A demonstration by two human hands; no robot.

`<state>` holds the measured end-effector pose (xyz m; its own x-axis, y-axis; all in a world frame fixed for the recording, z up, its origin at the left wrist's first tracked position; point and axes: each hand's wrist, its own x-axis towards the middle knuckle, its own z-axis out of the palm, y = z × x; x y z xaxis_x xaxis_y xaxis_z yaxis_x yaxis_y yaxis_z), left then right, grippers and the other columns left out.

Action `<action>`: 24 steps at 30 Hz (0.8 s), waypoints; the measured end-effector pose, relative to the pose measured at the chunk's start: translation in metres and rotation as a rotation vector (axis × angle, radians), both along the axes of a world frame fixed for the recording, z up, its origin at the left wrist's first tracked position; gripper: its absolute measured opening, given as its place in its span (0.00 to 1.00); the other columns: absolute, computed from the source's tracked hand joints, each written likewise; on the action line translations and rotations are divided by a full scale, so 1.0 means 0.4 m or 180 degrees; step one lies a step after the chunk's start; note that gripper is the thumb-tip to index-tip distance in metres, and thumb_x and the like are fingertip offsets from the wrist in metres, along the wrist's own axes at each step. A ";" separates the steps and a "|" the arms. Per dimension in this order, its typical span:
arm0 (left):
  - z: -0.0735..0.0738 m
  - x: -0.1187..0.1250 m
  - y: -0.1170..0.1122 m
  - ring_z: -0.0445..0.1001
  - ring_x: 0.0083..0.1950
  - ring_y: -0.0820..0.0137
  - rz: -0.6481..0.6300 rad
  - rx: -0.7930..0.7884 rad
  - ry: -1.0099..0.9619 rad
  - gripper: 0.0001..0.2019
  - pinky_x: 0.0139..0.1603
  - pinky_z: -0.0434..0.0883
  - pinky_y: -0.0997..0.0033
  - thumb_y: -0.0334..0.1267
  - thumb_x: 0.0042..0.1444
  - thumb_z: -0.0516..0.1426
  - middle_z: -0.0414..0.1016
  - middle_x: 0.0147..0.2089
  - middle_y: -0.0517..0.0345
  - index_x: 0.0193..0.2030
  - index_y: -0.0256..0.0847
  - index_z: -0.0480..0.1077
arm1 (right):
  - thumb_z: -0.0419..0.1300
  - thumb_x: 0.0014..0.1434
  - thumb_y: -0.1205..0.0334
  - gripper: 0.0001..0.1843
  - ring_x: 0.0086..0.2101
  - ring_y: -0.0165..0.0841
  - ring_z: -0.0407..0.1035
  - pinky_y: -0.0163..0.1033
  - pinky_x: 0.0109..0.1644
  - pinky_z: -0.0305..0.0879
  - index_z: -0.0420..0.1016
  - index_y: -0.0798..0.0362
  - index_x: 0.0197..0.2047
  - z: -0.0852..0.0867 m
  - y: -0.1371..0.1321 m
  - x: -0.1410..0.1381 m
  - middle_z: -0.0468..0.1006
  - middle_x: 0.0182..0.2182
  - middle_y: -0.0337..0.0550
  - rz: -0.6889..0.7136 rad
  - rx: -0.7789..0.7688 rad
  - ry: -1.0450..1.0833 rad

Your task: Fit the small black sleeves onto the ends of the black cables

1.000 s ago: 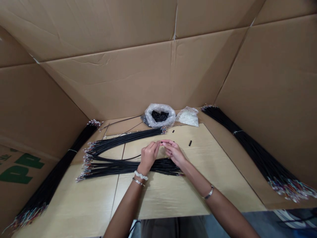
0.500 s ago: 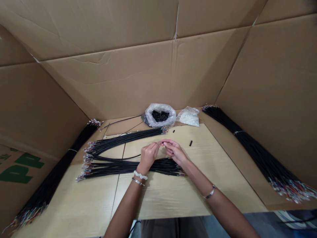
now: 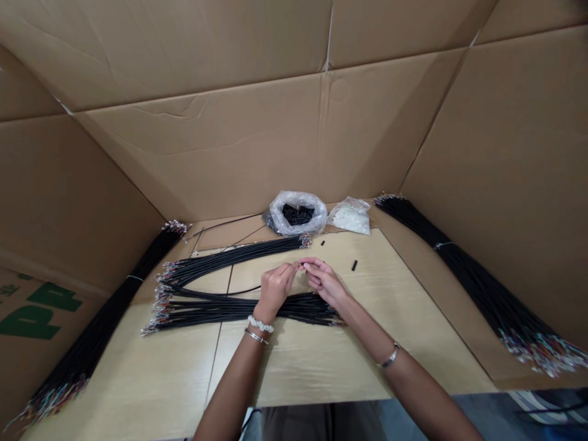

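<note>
Fingers of left hand and right hand — nearly shut on a small black piece

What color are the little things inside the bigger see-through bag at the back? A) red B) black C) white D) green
B, because the bigger plastic bag shows black pieces inside, while the smaller bag next to it holds white ones.

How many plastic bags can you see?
2. One clear bag of black pieces sits at the back, and a smaller bag of white pieces lies just to its right. More could be hidden.
</note>
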<state>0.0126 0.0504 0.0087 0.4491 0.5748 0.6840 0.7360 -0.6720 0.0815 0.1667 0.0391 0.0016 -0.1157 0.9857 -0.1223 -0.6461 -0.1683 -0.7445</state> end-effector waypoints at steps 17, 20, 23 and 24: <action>0.018 -0.012 0.002 0.70 0.35 0.86 -0.0492 -0.0881 -0.0245 0.15 0.36 0.63 0.87 0.39 0.63 0.48 0.73 0.35 0.58 0.41 0.38 0.75 | 0.71 0.43 0.52 0.22 0.17 0.17 0.47 0.28 0.18 0.35 0.72 0.57 0.35 -0.011 0.018 0.047 0.74 0.28 0.41 0.0408 0.0439 -0.0879; 0.021 -0.012 0.001 0.70 0.35 0.85 -0.0526 -0.1218 -0.0314 0.15 0.36 0.63 0.87 0.42 0.62 0.49 0.73 0.35 0.57 0.40 0.38 0.75 | 0.70 0.46 0.51 0.21 0.17 0.17 0.47 0.28 0.18 0.36 0.72 0.58 0.37 -0.020 0.022 0.063 0.75 0.28 0.41 0.0579 0.0598 -0.1135; 0.023 -0.014 -0.001 0.70 0.36 0.85 -0.0520 -0.1451 -0.0388 0.14 0.37 0.63 0.87 0.42 0.62 0.50 0.74 0.37 0.57 0.40 0.38 0.76 | 0.69 0.47 0.50 0.21 0.16 0.17 0.45 0.29 0.18 0.36 0.73 0.58 0.38 -0.024 0.022 0.066 0.74 0.28 0.40 0.0626 0.0660 -0.1270; 0.023 -0.014 -0.001 0.71 0.37 0.85 -0.0509 -0.1517 -0.0415 0.14 0.38 0.63 0.87 0.41 0.62 0.50 0.74 0.37 0.57 0.40 0.39 0.76 | 0.69 0.47 0.50 0.21 0.17 0.17 0.45 0.29 0.19 0.36 0.73 0.57 0.38 -0.023 0.021 0.063 0.74 0.28 0.40 0.0609 0.0667 -0.1287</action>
<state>0.0069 0.0498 0.0178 0.4854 0.7673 0.4191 0.5904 -0.6412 0.4902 0.1920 0.0474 -0.0077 -0.2814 0.9596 0.0037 -0.2706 -0.0757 -0.9597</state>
